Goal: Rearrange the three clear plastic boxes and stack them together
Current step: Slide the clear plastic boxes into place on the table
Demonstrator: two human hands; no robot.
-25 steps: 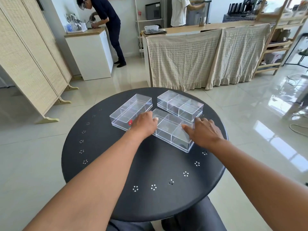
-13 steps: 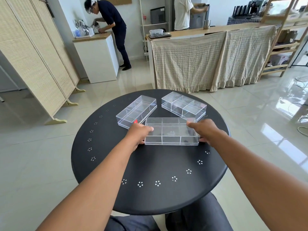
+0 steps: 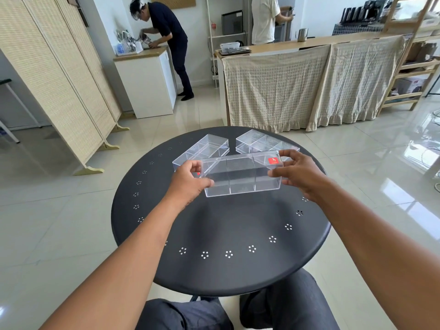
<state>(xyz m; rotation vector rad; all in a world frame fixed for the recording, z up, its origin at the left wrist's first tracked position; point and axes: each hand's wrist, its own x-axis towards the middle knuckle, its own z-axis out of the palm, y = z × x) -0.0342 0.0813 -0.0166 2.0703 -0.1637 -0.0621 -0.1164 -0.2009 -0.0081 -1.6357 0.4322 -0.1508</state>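
We clamp left hand and right hand on divided clear box ends, lifted off counter for stacking.

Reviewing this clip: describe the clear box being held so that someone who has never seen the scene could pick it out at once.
Find the round black table in the foreground. Three clear divided boxes are there; this clear box is the nearest, gripped at its ends by the left hand and right hand. Unlike the left rear box and right rear box lying flat, it is lifted, tilted, and shows a red sticker.
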